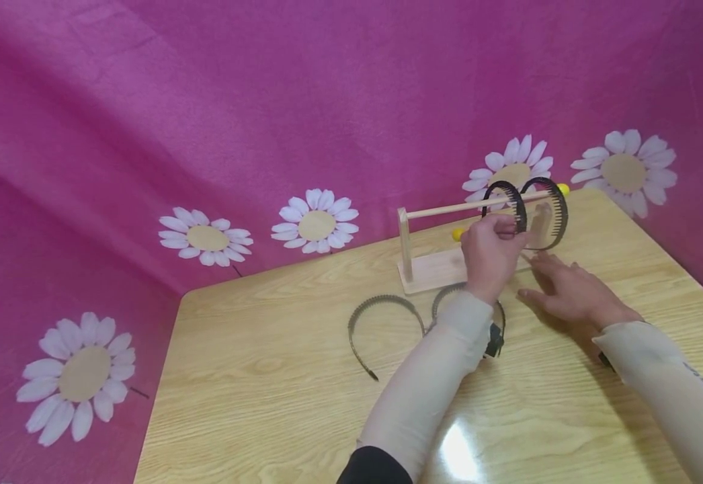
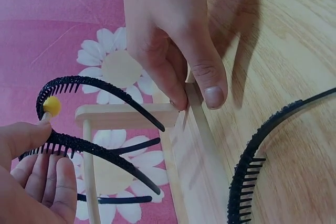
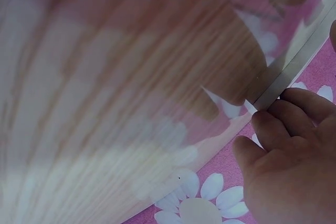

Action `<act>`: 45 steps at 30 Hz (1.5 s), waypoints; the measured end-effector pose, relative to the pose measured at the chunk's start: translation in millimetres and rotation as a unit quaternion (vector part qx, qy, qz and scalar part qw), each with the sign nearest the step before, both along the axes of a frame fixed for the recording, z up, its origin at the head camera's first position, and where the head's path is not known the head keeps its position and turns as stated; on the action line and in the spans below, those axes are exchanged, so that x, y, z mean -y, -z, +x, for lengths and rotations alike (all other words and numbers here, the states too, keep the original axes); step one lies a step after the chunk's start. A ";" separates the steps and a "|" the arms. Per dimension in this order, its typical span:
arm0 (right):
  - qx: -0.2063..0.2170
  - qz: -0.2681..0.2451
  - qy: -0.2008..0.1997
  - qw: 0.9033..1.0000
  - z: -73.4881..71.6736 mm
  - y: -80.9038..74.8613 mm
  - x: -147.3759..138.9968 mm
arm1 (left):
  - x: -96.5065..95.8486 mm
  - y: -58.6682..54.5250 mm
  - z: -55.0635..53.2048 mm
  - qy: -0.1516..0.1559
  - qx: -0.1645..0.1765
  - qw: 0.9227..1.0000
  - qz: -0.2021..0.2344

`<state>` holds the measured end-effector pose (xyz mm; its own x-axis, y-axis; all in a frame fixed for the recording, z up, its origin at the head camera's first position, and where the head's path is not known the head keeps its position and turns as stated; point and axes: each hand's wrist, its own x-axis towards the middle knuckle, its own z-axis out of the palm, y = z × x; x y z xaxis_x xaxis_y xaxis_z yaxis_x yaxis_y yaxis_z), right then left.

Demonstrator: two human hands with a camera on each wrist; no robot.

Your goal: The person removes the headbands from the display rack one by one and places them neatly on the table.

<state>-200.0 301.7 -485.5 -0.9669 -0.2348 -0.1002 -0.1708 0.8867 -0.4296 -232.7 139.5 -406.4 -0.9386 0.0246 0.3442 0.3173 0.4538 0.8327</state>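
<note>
The left hand point(image 1: 492, 252) is up at the wooden rack point(image 1: 442, 259), its fingers point(image 2: 173, 85) curled and pinching the lower end of a black toothed headband point(image 1: 507, 202) that hangs over the rack's rod point(image 1: 448, 210). A second headband point(image 1: 550, 210) hangs on the same rod just beyond those fingers, toward the yellow knob point(image 1: 563, 189) at the rod's end. The right hand point(image 1: 563, 289) lies low beside the rack, fingers straight and spread, touching the rack's base and holding nothing.

Judging from this, the step in hand is seating the headband on the rod. The next move seems to call for letting the band settle so that it hangs free and level beside its neighbour, with the right hand keeping the light rack from tipping or sliding.

Two more headbands wait on the surface point(image 1: 267, 403) on the near side of the left fingers: one point(image 1: 384, 323) lies open and in full view, the other point(image 1: 469, 316) is partly hidden under the left wrist.

The surface is a pale wood-grain top with a glossy patch of reflected light close to the person. Behind and around it hangs a magenta cloth point(image 1: 206, 101) printed with large white daisies point(image 1: 315, 222). Both arms wear light beige sleeves.
</note>
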 end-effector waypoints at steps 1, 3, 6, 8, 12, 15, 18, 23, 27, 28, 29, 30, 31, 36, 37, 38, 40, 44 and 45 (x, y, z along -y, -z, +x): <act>0.001 0.000 0.001 1.000 -0.1 0.3 -0.2 | 0.5 -0.2 -0.2 0.000 -0.003 1.000 -0.002; 0.002 0.000 0.004 1.000 -0.3 0.8 -0.6 | 1.6 -0.6 -0.6 0.002 -0.009 1.000 -0.008; 0.004 -0.001 0.005 1.000 -0.6 0.8 -1.0 | 3.3 -1.6 -0.6 0.008 -0.012 1.000 -0.003; 0.004 0.000 0.005 1.000 -0.4 0.3 -1.0 | 4.2 -2.3 -0.6 0.013 -0.012 1.000 0.006; 0.001 0.002 0.000 1.000 0.0 -0.1 -1.1 | 5.5 -4.2 -0.5 0.019 -0.013 1.000 0.017; -0.004 0.002 0.000 1.000 0.2 0.9 -1.5 | 6.8 -6.4 -0.5 0.019 -0.019 1.000 0.011; -0.013 0.002 0.000 1.000 0.4 1.2 -2.1 | 8.5 -9.5 0.0 0.017 -0.029 0.999 0.007; -0.011 -0.003 0.002 1.000 0.4 1.9 -2.4 | 10.0 -14.2 2.7 0.023 -0.031 0.999 0.020; -0.008 -0.008 0.000 1.000 0.3 1.4 -2.3 | 10.6 -18.7 5.9 0.027 -0.030 0.999 0.032; -0.010 -0.008 -0.001 1.000 0.4 1.1 -2.1 | 10.9 -19.8 6.5 0.028 -0.030 0.998 0.037; -0.012 -0.008 -0.002 1.000 0.5 1.0 -2.2 | 11.2 -20.8 7.0 0.030 -0.031 0.998 0.042; -0.011 -0.008 -0.003 1.000 0.5 0.7 -2.0 | 11.6 -21.9 7.6 0.032 -0.032 0.998 0.046; -0.012 -0.007 -0.003 1.000 0.5 0.6 -1.7 | 12.3 -23.1 8.0 0.033 -0.033 0.998 0.048; -0.018 -0.006 -0.005 1.000 1.0 0.0 -1.0 | 14.7 -28.7 8.0 0.043 -0.032 0.997 0.064; -0.019 -0.005 -0.005 1.000 1.2 -0.2 -0.9 | 15.0 -29.7 7.7 0.045 -0.032 0.996 0.070; -0.019 -0.004 -0.005 1.000 1.3 -0.4 -0.8 | 15.3 -30.6 7.4 0.046 -0.030 0.996 0.076; -0.016 -0.004 -0.004 1.000 1.6 -1.0 -0.6 | 16.1 -32.7 7.1 0.048 -0.033 0.995 0.084; -0.013 -0.002 -0.003 1.000 1.3 -0.9 -1.0 | 18.3 -37.0 7.9 0.051 -0.038 0.994 0.091; -0.012 -0.002 -0.003 1.000 1.1 -0.7 -1.2 | 18.7 -38.0 8.1 0.052 -0.041 0.994 0.091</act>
<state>-198.9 302.8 -484.9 -0.9677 -0.2403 -0.0767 -0.1854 0.8838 -0.4295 -224.6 120.8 -368.3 -0.9026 0.0511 0.4274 0.4253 0.2585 0.8673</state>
